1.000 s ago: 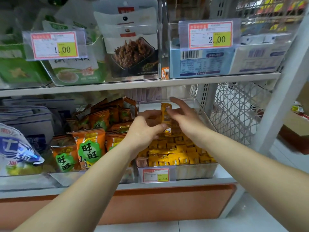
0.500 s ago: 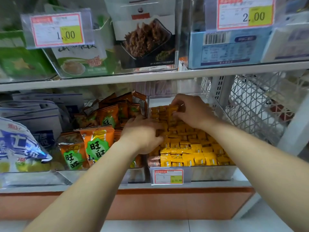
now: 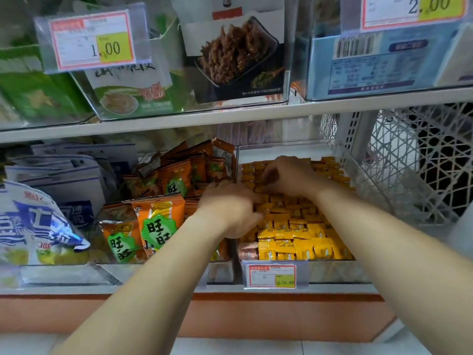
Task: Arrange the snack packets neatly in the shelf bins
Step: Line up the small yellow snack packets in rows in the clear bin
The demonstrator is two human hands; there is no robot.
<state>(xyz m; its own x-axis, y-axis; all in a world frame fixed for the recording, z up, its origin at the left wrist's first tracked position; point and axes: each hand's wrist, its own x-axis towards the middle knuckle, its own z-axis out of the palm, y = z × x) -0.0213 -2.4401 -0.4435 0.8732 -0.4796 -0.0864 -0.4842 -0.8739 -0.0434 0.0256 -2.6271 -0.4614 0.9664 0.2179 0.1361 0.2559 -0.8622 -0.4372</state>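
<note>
Both hands are down in the clear bin on the lower shelf: left hand curled over the yellow packets by its left wall, right hand bent onto the back rows; whether either pinches one, can't tell

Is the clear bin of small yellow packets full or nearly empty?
Mostly full: rows of yellow packets cover the clear bin from its front wall almost to the back.
</note>
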